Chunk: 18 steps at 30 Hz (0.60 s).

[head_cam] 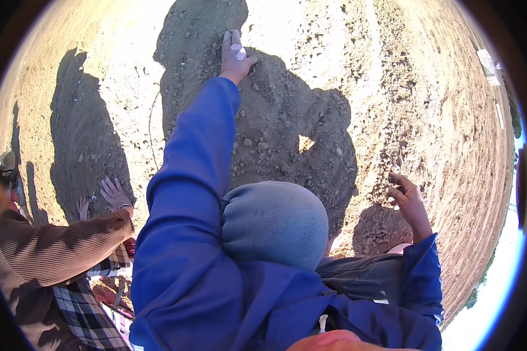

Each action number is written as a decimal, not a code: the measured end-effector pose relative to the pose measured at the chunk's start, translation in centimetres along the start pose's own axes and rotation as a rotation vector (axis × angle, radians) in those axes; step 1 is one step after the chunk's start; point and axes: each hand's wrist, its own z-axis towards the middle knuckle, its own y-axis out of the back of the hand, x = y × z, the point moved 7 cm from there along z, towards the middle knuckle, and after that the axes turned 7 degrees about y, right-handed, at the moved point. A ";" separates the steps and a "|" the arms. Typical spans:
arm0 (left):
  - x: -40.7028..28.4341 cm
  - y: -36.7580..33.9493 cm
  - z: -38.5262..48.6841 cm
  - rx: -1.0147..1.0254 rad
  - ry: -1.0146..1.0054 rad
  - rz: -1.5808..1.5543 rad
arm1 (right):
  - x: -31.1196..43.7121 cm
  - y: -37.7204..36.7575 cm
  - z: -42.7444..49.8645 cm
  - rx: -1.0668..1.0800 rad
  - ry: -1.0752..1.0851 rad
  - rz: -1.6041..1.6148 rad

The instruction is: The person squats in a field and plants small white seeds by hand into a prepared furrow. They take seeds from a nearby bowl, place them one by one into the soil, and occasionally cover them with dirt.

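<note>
My left hand (pixel 237 57) reaches far forward, palm down, over shaded, crumbly soil (pixel 281 105). Two small white pieces (pixel 240 52) show at its fingers; whether they are held or stuck on is unclear. Lower at the right, my right hand (pixel 405 197) hovers with bent, spread fingers and dark, soiled fingertips. Nothing shows between them. Both arms wear blue sleeves (pixel 193 175). Between the arms bulges a rounded grey-blue cloth form (pixel 274 223), seemingly a bent knee. Dark grey trousers (pixel 362 274) lie below the right hand.
At the left, a co-worker in a brown corduroy jacket (pixel 66 245) has both hands (pixel 114 193) at the soil. A thin curved line (pixel 151 127) runs along the sunlit ground. Pale flat objects (pixel 487 66) lie at the far right. Stones and clods dot the soil.
</note>
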 end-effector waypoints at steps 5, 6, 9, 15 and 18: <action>-5.9 -3.5 -4.2 0.075 -0.423 0.409 | 1.1 0.1 -0.7 0.004 0.012 0.014; -5.9 -4.4 -4.8 0.184 -0.401 0.462 | 1.2 0.1 -0.8 0.006 0.015 -0.001; -5.5 -4.0 -4.2 0.204 -0.307 0.591 | 1.4 0.4 -1.1 -0.001 0.025 -0.019; -5.6 -5.4 -3.9 0.339 -0.135 0.604 | 1.6 0.8 -2.6 -0.014 0.032 0.001; -9.1 -9.0 -6.7 0.535 -0.366 0.571 | 2.4 0.8 -3.3 -0.012 0.073 -0.020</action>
